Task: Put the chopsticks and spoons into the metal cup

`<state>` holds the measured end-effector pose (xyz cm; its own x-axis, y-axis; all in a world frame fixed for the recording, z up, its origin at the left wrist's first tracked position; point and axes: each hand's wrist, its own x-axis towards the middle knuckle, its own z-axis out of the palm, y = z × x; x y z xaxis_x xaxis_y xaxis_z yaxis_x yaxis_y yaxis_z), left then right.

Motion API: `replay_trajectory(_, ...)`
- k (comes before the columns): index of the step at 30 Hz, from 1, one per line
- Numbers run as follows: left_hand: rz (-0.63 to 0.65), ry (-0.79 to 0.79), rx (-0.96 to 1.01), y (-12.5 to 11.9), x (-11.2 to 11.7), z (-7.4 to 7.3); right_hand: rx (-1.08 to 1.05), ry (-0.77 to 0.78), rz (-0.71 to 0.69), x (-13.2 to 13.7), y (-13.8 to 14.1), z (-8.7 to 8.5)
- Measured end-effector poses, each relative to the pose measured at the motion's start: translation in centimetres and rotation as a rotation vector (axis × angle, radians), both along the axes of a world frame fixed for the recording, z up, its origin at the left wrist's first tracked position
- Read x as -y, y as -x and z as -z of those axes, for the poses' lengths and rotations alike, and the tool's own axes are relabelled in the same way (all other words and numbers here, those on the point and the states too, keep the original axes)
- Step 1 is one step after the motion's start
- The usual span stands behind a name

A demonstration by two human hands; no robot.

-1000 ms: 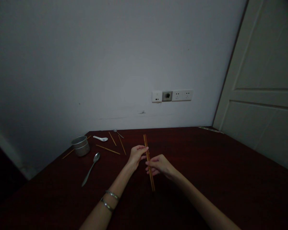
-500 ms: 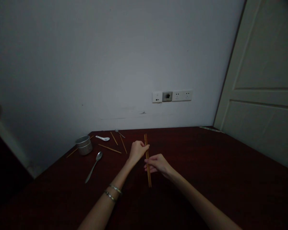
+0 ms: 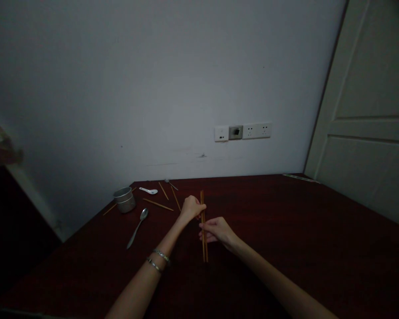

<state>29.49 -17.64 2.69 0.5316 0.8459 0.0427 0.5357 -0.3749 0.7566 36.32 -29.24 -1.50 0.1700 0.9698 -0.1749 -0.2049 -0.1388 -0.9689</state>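
Observation:
A pair of wooden chopsticks runs lengthwise between my hands, close together at the far end and slightly apart at the near end. My left hand is closed around their upper part, thumb against the sticks. Lower down, my right hand pinches the same pair between thumb and fingers. To the left of my left hand lie loose chopsticks, a metal spoon and a white soup spoon. A grey metal cup stands upright beyond them, over another chopstick.
The dark red table meets a white wall at the back. A small spoon lies near that edge. Wall sockets sit above the table, and a pale panelled door stands on the right.
The camera view has shifted slightly, so the table items appear further right. Both hands keep hold of the chopsticks, whose near ends have spread a little apart.

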Motion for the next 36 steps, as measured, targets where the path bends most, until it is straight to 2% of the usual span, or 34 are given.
replay_trajectory(3,-0.007,0.033,-0.017,0.4,-0.2,0.3,-0.012,-0.001,-0.012,-0.1,0.5,0.3)
replay_trajectory(9,0.009,0.018,-0.113,1.6,-1.3,1.0,0.078,0.105,-0.005,-0.5,0.5,0.0)
replay_trajectory(14,0.034,-0.032,-0.359,2.8,-2.1,1.6,0.105,0.101,0.086,-0.8,-1.6,-0.3)
replay_trajectory(18,0.041,-0.024,-0.455,3.7,-2.4,2.5,0.122,0.075,0.158,-0.9,-3.4,0.0)
replay_trajectory(23,0.09,-0.004,-0.463,4.3,-3.1,2.8,0.135,0.114,0.202,-1.1,-4.3,0.4)
replay_trajectory(30,0.122,0.167,-0.435,4.3,-4.2,2.9,0.148,0.122,0.19,-1.2,-4.5,0.8)
replay_trajectory(36,0.12,0.167,-0.428,4.4,-4.2,3.1,0.151,0.119,0.183,-1.1,-4.5,0.7)
